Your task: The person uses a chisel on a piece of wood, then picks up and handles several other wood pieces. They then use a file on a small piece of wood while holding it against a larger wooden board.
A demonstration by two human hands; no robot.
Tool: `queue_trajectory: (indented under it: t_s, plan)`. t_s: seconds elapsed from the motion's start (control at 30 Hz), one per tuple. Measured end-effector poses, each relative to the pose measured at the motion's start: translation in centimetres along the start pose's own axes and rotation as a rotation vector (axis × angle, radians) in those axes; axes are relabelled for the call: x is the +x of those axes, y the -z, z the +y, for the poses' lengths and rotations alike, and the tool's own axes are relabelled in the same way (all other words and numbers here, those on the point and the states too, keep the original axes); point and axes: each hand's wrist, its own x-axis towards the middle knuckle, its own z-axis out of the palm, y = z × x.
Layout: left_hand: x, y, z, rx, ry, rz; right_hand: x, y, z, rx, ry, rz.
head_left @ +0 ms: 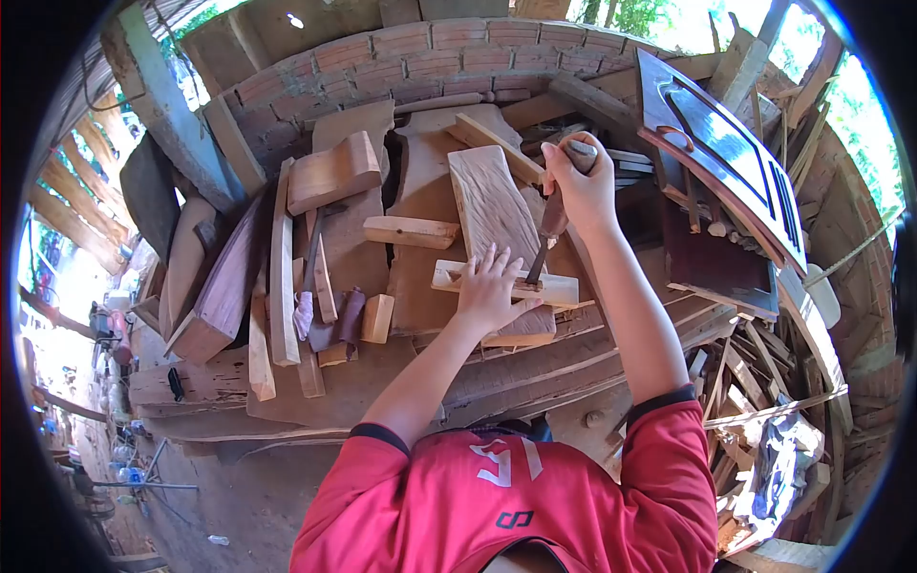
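Observation:
My right hand (585,186) is wrapped round the handle of a chisel (553,220), held steeply with its blade pointing down. The blade tip meets the top of a small pale wooden block (562,289), where a dark cut or slot shows. My left hand (489,291) lies on that same block with its fingers spread, just left of the blade. Beneath the block is a wide wooden board (492,196) with wavy grain. A shorter wooden piece (411,231) lies beyond my left hand.
A curved wooden block (334,172) and long strips (284,277) lie at the left of the bench. Brown cloth or sandpaper (350,317) sits near its front. A glossy panel (716,143) leans at the right, above scrap wood (750,368). A brick wall (401,57) stands behind.

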Motion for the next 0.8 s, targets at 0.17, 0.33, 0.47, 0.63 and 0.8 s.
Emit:
queue_trajectory:
  t_s: [0.17,0.33,0.47,0.63,0.8]
  plan:
    - [0.1,0.0,-0.1,-0.059,-0.02,0.01,0.0,0.1,0.4,0.049,-0.005,0.011]
    - [0.2,-0.2,-0.4,-0.061,-0.026,0.009,0.7,0.2,1.0,0.054,-0.012,0.027]
    - [0.4,0.1,-0.3,-0.048,-0.019,-0.036,1.4,0.3,1.5,0.059,-0.009,0.04]
    - [0.2,-0.4,-0.4,-0.075,-0.025,0.006,1.7,0.3,1.7,0.075,-0.021,0.039]
    - [0.1,-0.6,-0.5,-0.067,-0.034,0.044,2.1,0.5,2.2,0.067,-0.022,0.034]
